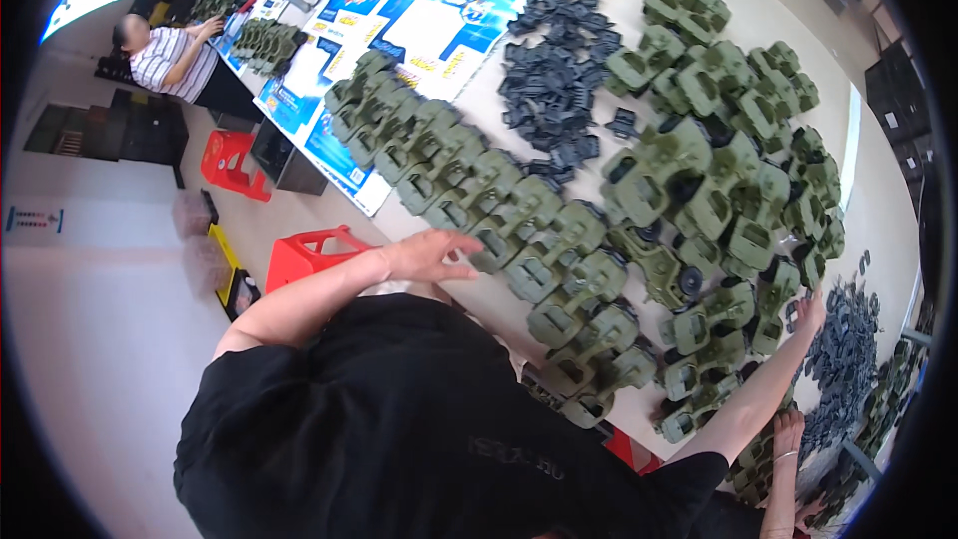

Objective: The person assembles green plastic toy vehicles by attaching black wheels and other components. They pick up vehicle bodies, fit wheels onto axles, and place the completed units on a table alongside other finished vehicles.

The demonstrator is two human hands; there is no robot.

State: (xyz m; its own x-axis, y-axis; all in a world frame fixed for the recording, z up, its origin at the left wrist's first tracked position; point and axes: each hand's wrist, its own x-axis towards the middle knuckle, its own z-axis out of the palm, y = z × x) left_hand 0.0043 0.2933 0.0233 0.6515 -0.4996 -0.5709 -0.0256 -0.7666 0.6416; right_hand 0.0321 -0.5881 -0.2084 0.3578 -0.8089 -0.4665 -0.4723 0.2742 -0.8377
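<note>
a black cloth shirt (389, 419), softly creased, lies nearest and hides part of the table's near edge. the left hand (434, 256) has its fingers loosely spread, thumb apart, beside a row of green shells (477, 180), matte, moulded and vehicle-shaped with cut-out openings; contact is hard to make out. farther right, dark angular pieces (559, 80) pile up before jumbled green vehicle bodies (689, 190). the right hand (814, 311) is at their edge, fingers partly hidden, so i cannot tell whether they pinch anything. beyond it, small grey parts (843, 364) blur together.
</note>
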